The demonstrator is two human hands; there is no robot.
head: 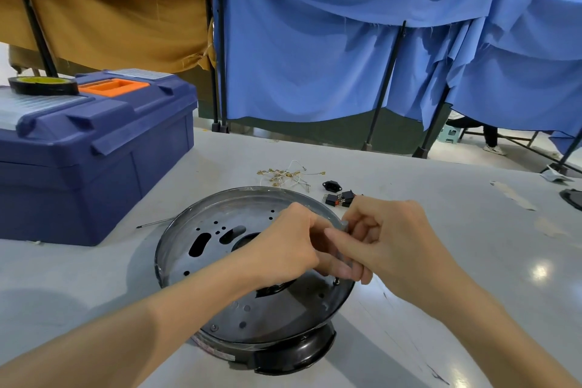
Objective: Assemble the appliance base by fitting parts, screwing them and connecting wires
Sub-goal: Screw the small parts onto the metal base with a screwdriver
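Head view: one appliance base (220, 249) stands at the middle of the near edge of the grey table (441, 230). It is a round black metal dish with a raised rim, its floor pierced by two oblong slots, a large central opening and many small holes. One screw (336, 281) stands in its floor on the right. Two hands meet above the base's right rim. The left hand (283, 246) and the right hand (387, 239) both have curled fingers and pinch one small grey part (345, 225) between them.

Toward the far edge lie one tangle of white wires (283, 175) with brass terminals, one black socket (332, 186) and what look like two black switches (340, 199). At the left edge sits one blue toolbox (94, 142) carrying one tape roll (42, 85). One thin rod (154, 223) lies between the toolbox and the base.
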